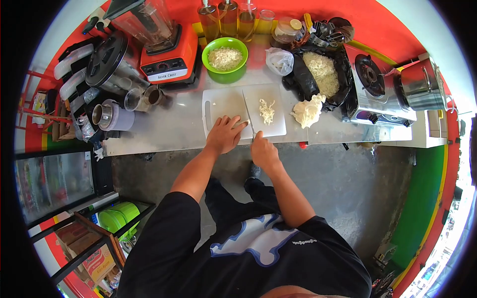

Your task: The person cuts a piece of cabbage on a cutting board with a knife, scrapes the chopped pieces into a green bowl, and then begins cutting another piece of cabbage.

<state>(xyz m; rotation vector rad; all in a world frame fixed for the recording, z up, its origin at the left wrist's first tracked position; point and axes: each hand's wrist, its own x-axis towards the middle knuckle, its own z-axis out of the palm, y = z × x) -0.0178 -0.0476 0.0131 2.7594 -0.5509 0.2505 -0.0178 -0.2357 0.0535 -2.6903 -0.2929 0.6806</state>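
Note:
My right hand (pixel 265 151) is wrapped round the handle of a knife (pixel 248 110), whose narrow blade points away from me across the white cutting board (pixel 211 111). Just left of the blade, my left hand (pixel 227 134) presses down on the board, its fingertips holding a small pale piece of food (pixel 242 123). Right of the knife lies a small heap of chopped pale bits (pixel 267 111). Beside the board sits a larger cream-coloured, ruffled clump (pixel 308 112). A green bowl (pixel 224 69) behind the board contains chopped pale pieces.
An open black bag (pixel 343 74) holds more pale pieces; a clear plastic bag (pixel 279 61) lies beside it. A red blender (pixel 169 64) stands back left. At right are a gas stove (pixel 380 107) and a steel pot (pixel 422 84). Bottles (pixel 228 22) line the wall.

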